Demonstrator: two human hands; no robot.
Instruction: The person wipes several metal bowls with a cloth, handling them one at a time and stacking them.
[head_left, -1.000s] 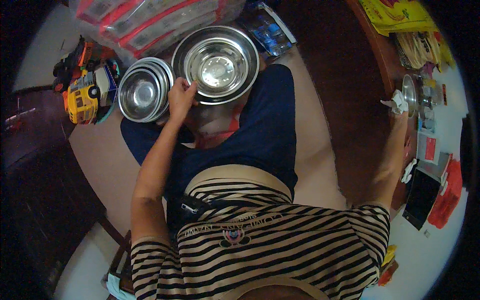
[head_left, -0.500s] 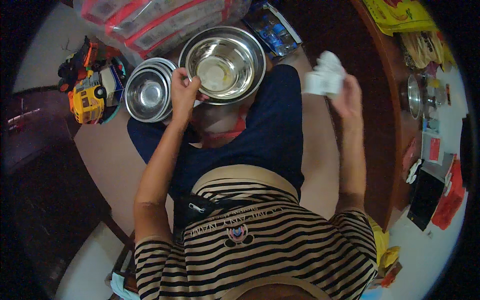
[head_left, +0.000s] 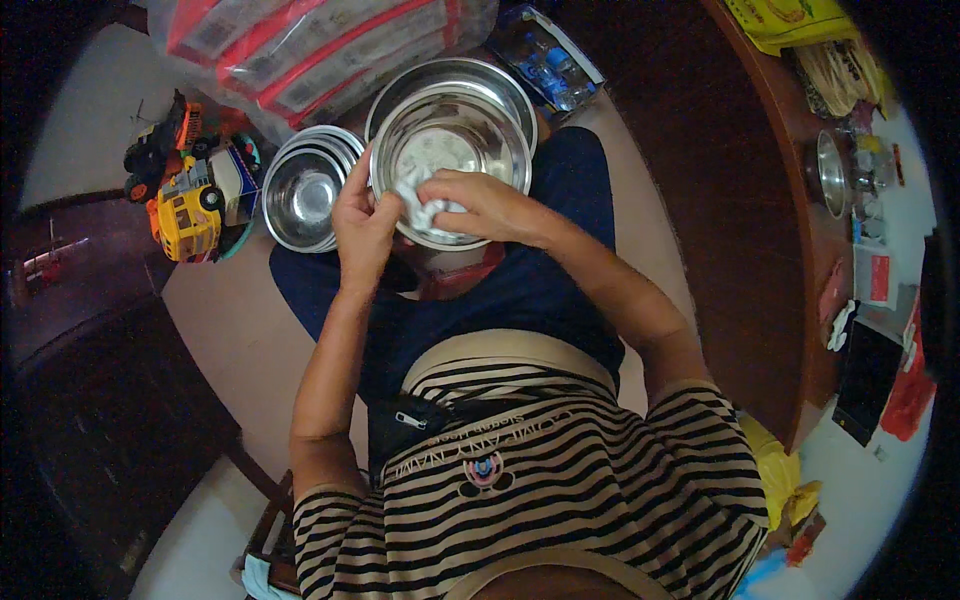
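Observation:
My left hand (head_left: 365,215) grips the left rim of a shiny steel bowl (head_left: 497,155), fingers outside and thumb near the edge. Inside that bowl, my right hand (head_left: 478,203) presses a crumpled white cloth (head_left: 410,200) against the near-left inner wall, its fingers curled around the cloth. Behind and partly under this bowl is a wider steel basin (head_left: 518,105), most of it hidden. To the left of my left hand sits a nested stack of smaller steel bowls (head_left: 300,195).
Toy trucks, including a yellow one (head_left: 187,222), lie at the far left. A large clear bag with red stripes (head_left: 330,55) stands behind the bowls, beside a box of plastic bottles (head_left: 555,75). A dark wooden cabinet (head_left: 740,230) runs along the right, with another steel bowl (head_left: 832,175) beyond it.
My right hand has swung in from the right with the cloth, down into the bowl. The held bowl has shifted toward me, apart from the basin's far rim.

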